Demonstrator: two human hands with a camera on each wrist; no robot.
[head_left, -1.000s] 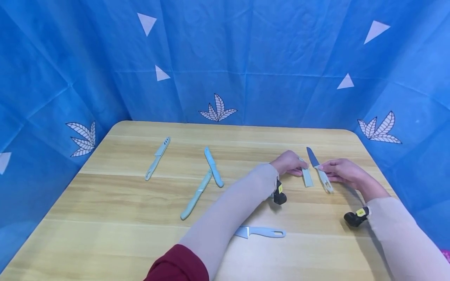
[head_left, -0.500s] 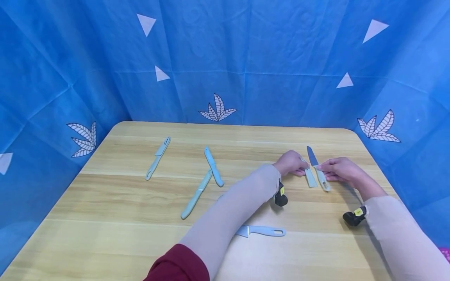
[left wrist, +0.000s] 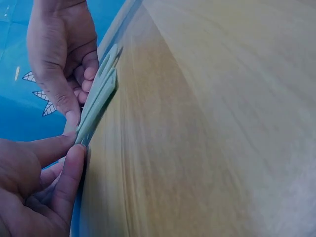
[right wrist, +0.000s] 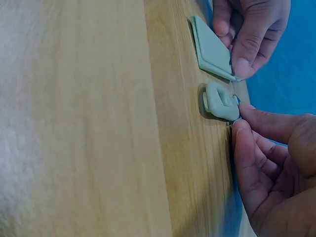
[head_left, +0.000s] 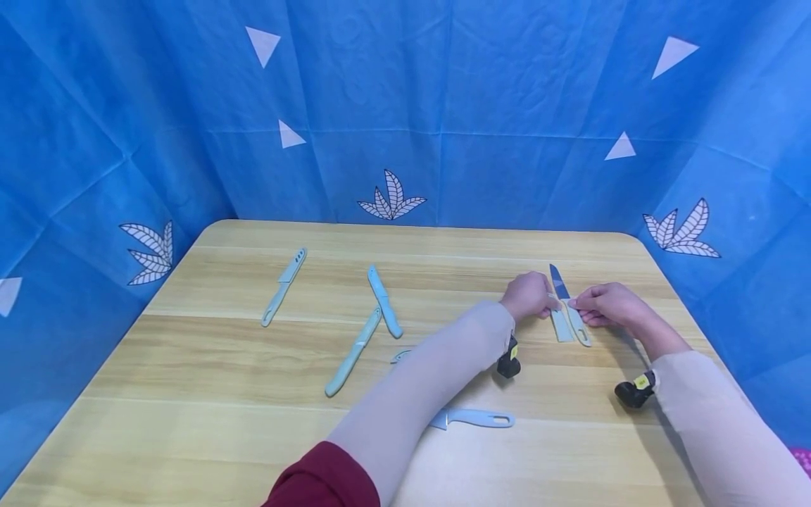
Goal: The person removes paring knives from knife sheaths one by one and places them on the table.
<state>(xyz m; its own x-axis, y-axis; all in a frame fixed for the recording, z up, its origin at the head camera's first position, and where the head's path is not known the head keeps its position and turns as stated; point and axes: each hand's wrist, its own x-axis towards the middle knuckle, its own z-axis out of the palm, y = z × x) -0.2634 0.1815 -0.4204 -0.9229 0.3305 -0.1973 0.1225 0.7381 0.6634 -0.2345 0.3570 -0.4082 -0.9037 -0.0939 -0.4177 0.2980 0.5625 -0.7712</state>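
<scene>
On the right side of the table, my left hand (head_left: 529,296) pinches a flat pale green knife sheath (head_left: 561,328) near its far end. Beside it my right hand (head_left: 611,306) pinches a paring knife (head_left: 578,327) by its pale green handle, close to the blade. The bare dark blade points away from me, and the slotted handle end points toward me. Sheath and knife lie side by side. In the right wrist view a narrow gap separates the sheath (right wrist: 211,47) from the knife handle (right wrist: 222,102). Both hands' fingertips are close together in the left wrist view.
Several other knives lie on the wooden table (head_left: 190,408): a sheathed one (head_left: 285,285) at far left, a blue one (head_left: 384,299) and a green one (head_left: 353,352) mid-table. A light-blue-handled knife (head_left: 481,418) and another piece (head_left: 399,356) are partly hidden by the left sleeve.
The left hand has shifted slightly right with the sheath, and the right hand slightly left with the knife. The two pieces are now closer together.
</scene>
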